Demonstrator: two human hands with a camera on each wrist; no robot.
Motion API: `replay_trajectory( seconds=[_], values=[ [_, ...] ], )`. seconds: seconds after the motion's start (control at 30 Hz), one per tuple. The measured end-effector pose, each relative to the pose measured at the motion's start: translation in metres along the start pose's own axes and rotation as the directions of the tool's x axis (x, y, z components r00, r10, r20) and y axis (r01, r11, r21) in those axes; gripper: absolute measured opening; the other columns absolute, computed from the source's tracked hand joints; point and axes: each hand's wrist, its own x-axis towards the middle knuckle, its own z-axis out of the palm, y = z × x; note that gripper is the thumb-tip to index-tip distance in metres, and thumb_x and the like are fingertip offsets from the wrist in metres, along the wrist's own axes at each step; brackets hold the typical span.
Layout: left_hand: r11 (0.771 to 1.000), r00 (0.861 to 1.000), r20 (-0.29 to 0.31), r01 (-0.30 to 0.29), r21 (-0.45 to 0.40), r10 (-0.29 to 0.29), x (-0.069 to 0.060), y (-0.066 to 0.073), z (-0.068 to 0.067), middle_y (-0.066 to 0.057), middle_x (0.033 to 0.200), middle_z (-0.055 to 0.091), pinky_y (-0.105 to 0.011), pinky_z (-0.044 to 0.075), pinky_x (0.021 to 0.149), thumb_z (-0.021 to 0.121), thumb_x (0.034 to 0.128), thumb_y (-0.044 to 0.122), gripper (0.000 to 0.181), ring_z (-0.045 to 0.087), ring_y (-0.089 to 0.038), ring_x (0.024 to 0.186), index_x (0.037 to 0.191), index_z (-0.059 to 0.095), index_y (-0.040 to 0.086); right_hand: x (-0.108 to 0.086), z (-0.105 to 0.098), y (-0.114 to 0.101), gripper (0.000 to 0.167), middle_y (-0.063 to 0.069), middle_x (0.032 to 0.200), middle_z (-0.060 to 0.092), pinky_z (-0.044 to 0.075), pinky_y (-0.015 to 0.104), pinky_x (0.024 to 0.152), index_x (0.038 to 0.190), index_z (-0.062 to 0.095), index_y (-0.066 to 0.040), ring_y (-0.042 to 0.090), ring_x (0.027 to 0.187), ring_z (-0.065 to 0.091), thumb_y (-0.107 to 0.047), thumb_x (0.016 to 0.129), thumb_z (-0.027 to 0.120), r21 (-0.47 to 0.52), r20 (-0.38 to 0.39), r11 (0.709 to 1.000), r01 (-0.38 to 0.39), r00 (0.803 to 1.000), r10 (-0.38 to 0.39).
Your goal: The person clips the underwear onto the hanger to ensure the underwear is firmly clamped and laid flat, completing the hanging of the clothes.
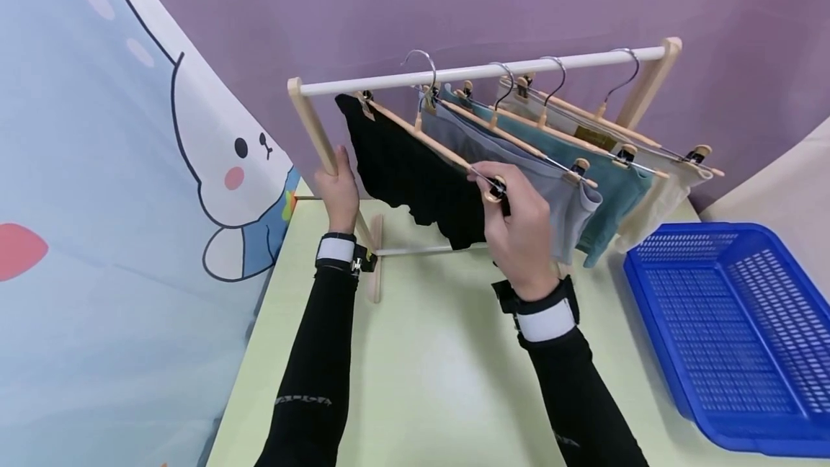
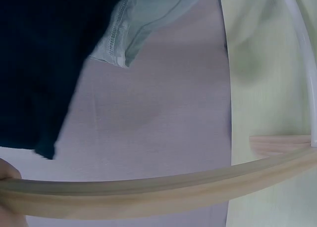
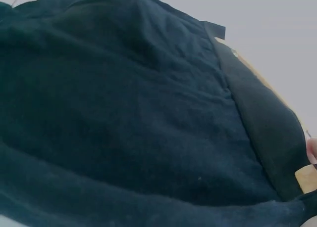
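Note:
A small clothes rack with a white rail (image 1: pixel 363 84) and wooden posts stands on the table. My left hand (image 1: pixel 340 193) grips its left post (image 1: pixel 313 121); the left wrist view shows that post (image 2: pixel 148 200) running across the bottom. A black garment (image 1: pixel 395 157), seemingly shorts, hangs clipped to a wooden hanger (image 1: pixel 437 146) whose metal hook (image 1: pixel 421 53) is at the rail. At the hanger's near end, my right hand (image 1: pixel 524 229) pinches the clip (image 1: pixel 496 190). Black cloth (image 3: pixel 133 98) fills most of the right wrist view, with the wooden clip (image 3: pixel 307 178) at its edge.
Grey-blue shorts (image 1: pixel 551 197), a teal garment (image 1: pixel 622 200) and a cream garment (image 1: pixel 671 182) hang further right on similar hangers. A blue plastic basket (image 1: pixel 661 337) sits on the pale green table (image 1: pixel 428 380) at right. Behind is a purple backdrop (image 1: pixel 454 6).

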Motion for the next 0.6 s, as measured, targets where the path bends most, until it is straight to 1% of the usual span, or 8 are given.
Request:
replay_trajectory(
  seconds=[0.03,0.17,0.2,0.27,0.4,0.5,0.6],
  values=[
    [1.000,1.000,0.001,0.001,0.000,-0.001,-0.002,0.004,0.000,0.008,0.051,0.034,-0.020,0.027,0.041,0.053,0.1033,0.025,0.044,0.034,-0.004,0.041,0.062,0.043,0.016,0.000,0.002,0.002,0.015,0.014,0.101,0.071,0.053,0.032,0.079,0.110,0.066,0.003,0.026,0.093,0.069,-0.001,0.097,0.060,-0.009,0.006,1.000,-0.011,1.000,0.011],
    [1.000,1.000,-0.005,0.007,-0.002,-0.007,0.000,0.004,0.001,0.009,0.049,0.034,-0.019,0.027,0.041,0.054,0.1028,0.025,0.046,0.034,-0.003,0.041,0.059,0.042,0.017,-0.005,0.009,0.010,0.015,0.014,0.101,0.071,0.054,0.036,0.077,0.110,0.064,0.003,0.026,0.095,0.069,-0.005,0.099,0.058,-0.035,0.051,0.998,-0.055,0.997,0.057],
    [1.000,1.000,-0.007,0.009,0.001,-0.009,0.000,0.005,0.001,0.010,0.049,0.034,-0.019,0.027,0.040,0.054,0.1028,0.025,0.046,0.034,-0.003,0.040,0.059,0.042,0.017,-0.006,0.010,0.012,0.016,0.014,0.102,0.071,0.054,0.038,0.079,0.111,0.064,0.003,0.025,0.095,0.069,-0.006,0.100,0.058,-0.044,0.063,0.997,-0.066,0.996,0.069],
    [1.000,1.000,-0.008,0.012,0.007,-0.012,0.000,0.005,0.002,0.010,0.049,0.034,-0.019,0.026,0.040,0.054,0.1030,0.025,0.046,0.034,-0.002,0.040,0.059,0.042,0.017,-0.008,0.012,0.015,0.016,0.014,0.103,0.071,0.055,0.038,0.079,0.111,0.064,0.002,0.025,0.096,0.069,-0.008,0.100,0.057,-0.046,0.078,0.994,-0.095,0.992,0.098],
    [1.000,1.000,-0.013,0.012,0.017,-0.012,0.000,0.005,0.003,0.009,0.050,0.034,-0.019,0.025,0.040,0.054,0.1031,0.024,0.045,0.032,-0.002,0.040,0.061,0.043,0.015,-0.011,0.013,0.018,0.018,0.012,0.104,0.073,0.052,0.036,0.074,0.112,0.062,0.001,0.024,0.095,0.070,-0.012,0.100,0.059,-0.059,0.102,0.987,-0.147,0.983,0.153],
    [1.000,1.000,-0.012,0.010,0.021,-0.010,-0.001,0.006,0.002,0.009,0.051,0.033,-0.018,0.025,0.040,0.054,0.1033,0.024,0.043,0.032,-0.002,0.040,0.063,0.044,0.015,-0.016,0.013,0.019,0.021,0.011,0.103,0.072,0.048,0.034,0.067,0.115,0.060,0.000,0.022,0.085,0.068,-0.016,0.100,0.059,-0.074,0.132,0.978,-0.193,0.971,0.201],
    [1.000,1.000,-0.013,0.012,0.028,-0.012,-0.002,0.008,0.001,0.008,0.052,0.032,-0.018,0.024,0.041,0.053,0.1035,0.024,0.043,0.030,-0.001,0.041,0.063,0.042,0.015,-0.023,0.012,0.020,0.023,0.012,0.103,0.071,0.050,0.035,0.067,0.117,0.058,-0.001,0.022,0.080,0.066,-0.018,0.101,0.058,-0.093,0.158,0.967,-0.238,0.955,0.250]
  ],
)
